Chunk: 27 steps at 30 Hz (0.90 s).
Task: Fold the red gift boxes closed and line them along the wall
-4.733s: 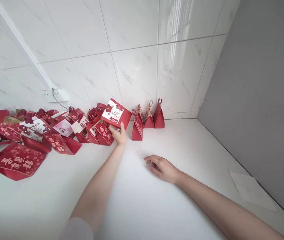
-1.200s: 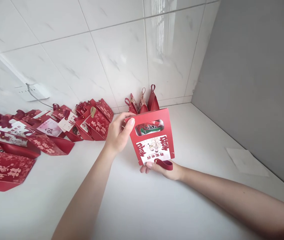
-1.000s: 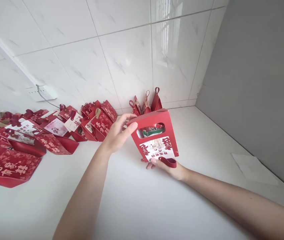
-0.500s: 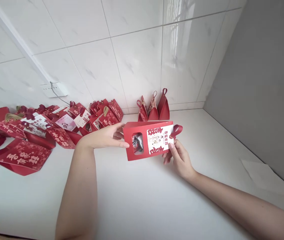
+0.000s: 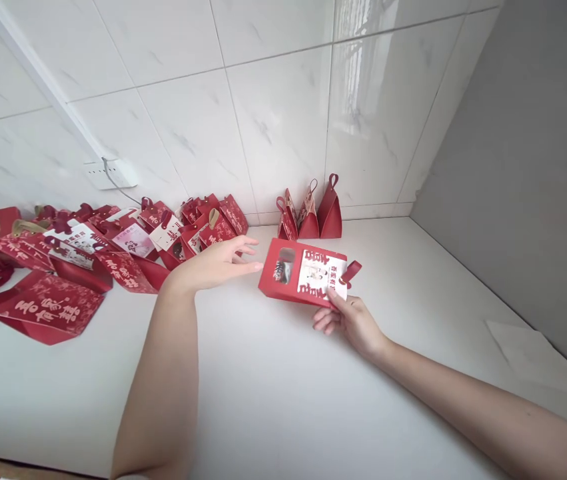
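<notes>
A red gift box [image 5: 300, 275] with a clear window, a white label and a red ribbon tab lies on its side just above the white counter [image 5: 273, 393]. My right hand [image 5: 350, 320] grips its near right end, thumb on the label. My left hand [image 5: 220, 261] hovers just left of the box with fingers stretched out, apart from it. Sweets show through the window.
Several red gift boxes [image 5: 88, 253] lie heaped along the tiled wall at left. Three red pyramid-shaped pouches [image 5: 313, 217] stand upright at the wall behind the held box. A wall socket [image 5: 113, 175] with a cable is at left. A white paper sheet [image 5: 538, 357] lies at right by a grey panel.
The box was turned from upright onto its side and lowered toward the counter. My left hand has let go of its left end; my right hand still holds it.
</notes>
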Available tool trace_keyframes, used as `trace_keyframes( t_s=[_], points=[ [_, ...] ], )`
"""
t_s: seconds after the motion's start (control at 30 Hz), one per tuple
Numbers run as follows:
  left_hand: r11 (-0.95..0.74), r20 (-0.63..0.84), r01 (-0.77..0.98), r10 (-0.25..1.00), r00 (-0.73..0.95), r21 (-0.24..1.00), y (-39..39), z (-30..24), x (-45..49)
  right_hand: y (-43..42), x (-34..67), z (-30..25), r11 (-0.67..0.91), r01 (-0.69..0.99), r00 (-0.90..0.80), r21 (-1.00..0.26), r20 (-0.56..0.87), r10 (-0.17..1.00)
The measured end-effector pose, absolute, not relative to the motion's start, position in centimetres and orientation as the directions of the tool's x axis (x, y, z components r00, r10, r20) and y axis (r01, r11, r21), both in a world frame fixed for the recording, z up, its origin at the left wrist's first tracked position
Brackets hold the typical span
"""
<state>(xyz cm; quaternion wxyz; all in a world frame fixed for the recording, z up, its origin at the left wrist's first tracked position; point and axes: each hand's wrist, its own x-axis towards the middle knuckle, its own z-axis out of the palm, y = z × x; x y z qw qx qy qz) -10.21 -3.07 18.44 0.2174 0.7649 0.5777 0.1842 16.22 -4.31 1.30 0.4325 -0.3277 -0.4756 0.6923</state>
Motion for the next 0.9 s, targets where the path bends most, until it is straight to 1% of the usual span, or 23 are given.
trace_keyframes(
  t_s=[0.07,0.17,0.27,0.37,0.47,0.57,0.63,0.7,0.8,0.9],
  points=[
    [-0.249,0.046,0.820,0.964,0.264,0.516,-3.1,18.4,-10.8,-3.8,16.4,1.4,-0.280,-0.322,-0.427,-0.904,-0.125,0.896],
    [-0.241,0.056,0.825,0.967,0.249,0.511,-3.6,19.0,-11.6,-3.3,16.8,1.5,-0.376,-0.303,-0.544,-0.876,-0.165,0.822],
    [-0.209,0.030,0.845,0.974,0.223,0.492,-4.0,19.5,-12.3,-3.3,16.9,1.6,-0.403,-0.319,-0.532,-0.858,-0.189,0.825],
    [-0.175,-0.013,0.866,0.979,0.205,0.468,-4.1,19.5,-12.8,-3.5,16.9,1.6,-0.389,-0.238,-0.591,-0.890,-0.185,0.785],
    [-0.196,-0.046,0.866,0.969,0.244,0.460,-3.8,19.0,-12.7,-4.0,16.9,1.7,-0.291,-0.142,-0.675,-0.946,-0.123,0.728],
    [-0.246,-0.113,0.834,0.933,0.342,0.495,-3.2,18.1,-11.7,-4.8,16.9,1.7,-0.105,-0.026,-0.712,-0.994,-0.055,0.700],
    [-0.248,-0.176,0.808,0.902,0.394,0.535,-2.7,17.4,-10.7,-5.3,16.8,1.5,0.022,0.051,-0.689,-0.998,-0.020,0.725],
    [-0.214,-0.228,0.782,0.882,0.412,0.586,-2.3,17.0,-9.6,-5.7,16.6,1.2,0.111,0.095,-0.644,-0.989,0.024,0.765],
    [-0.125,-0.297,0.756,0.869,0.396,0.643,-2.1,16.8,-8.4,-5.7,16.5,1.0,0.164,0.051,-0.546,-0.985,0.110,0.831],
    [-0.107,-0.353,0.762,0.839,0.414,0.639,-2.4,17.1,-7.8,-5.0,16.7,1.2,0.191,-0.049,-0.355,-0.980,0.196,0.914]
  ],
)
